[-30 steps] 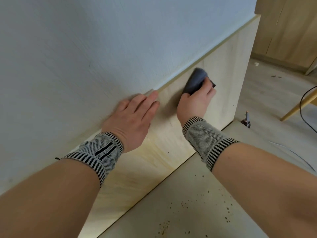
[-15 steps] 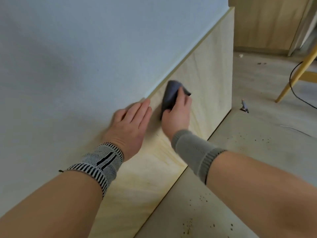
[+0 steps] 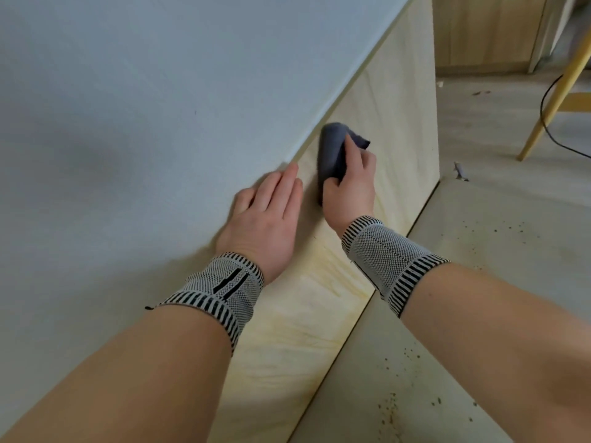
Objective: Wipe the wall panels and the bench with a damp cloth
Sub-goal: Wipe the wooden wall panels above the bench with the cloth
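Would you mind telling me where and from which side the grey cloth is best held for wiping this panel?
Probably as the right hand does now: round the bunched middle of the grey cloth, coming from the open room side, since its other face lies against the wooden panel.

Home interior (wood cabinets [image 3: 486, 30], chair leg [image 3: 556, 81])

The cloth [image 3: 332, 155] hides the right hand's fingertips — chair leg [image 3: 556, 81] cropped.
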